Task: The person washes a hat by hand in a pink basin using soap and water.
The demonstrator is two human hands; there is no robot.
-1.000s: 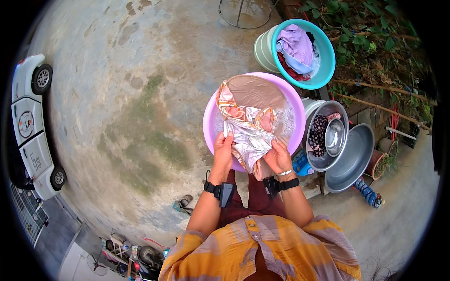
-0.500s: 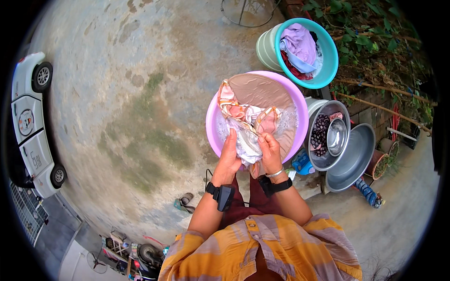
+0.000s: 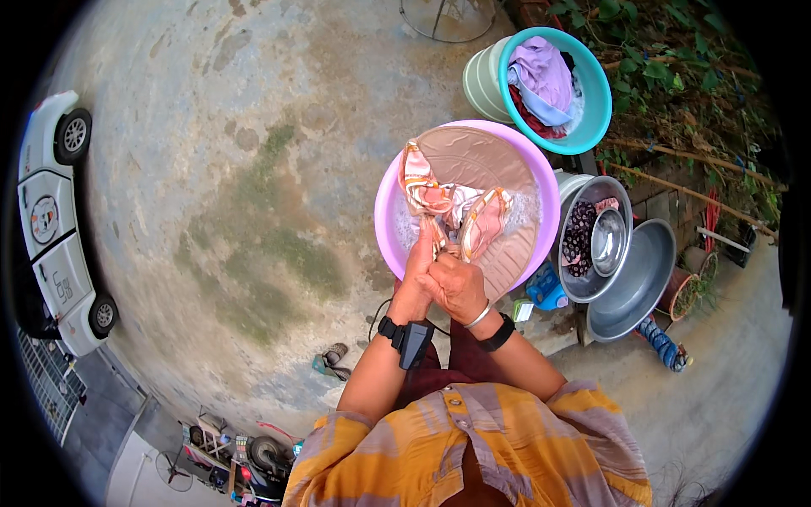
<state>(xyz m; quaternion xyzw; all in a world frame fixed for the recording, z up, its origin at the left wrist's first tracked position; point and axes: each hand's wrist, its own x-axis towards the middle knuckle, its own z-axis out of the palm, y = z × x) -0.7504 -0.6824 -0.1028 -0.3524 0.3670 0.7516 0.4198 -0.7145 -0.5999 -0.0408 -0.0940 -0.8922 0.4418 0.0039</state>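
Observation:
A pink plastic basin (image 3: pixel 384 224) holds suds, a broad brown wrinkled piece (image 3: pixel 469 148) and a bunched pink, white and orange patterned garment (image 3: pixel 486 215). My left hand (image 3: pixel 418 275) and my right hand (image 3: pixel 456 287) are pressed together at the basin's near side, both closed on the garment's lower part. Their grip mostly hides that part.
A turquoise tub (image 3: pixel 596 84) with laundry is at back right, beside greenery (image 3: pixel 676 101). Steel basins (image 3: pixel 634 308), clothes in one, and a blue container (image 3: pixel 547 291) lie right. A white car (image 3: pixel 59 270) stands left; a scooter (image 3: pixel 266 456) is at lower left.
My hands have come together, the right one moving left and curling over the garment. The white cloth that was stretched between them is now gathered and mostly hidden.

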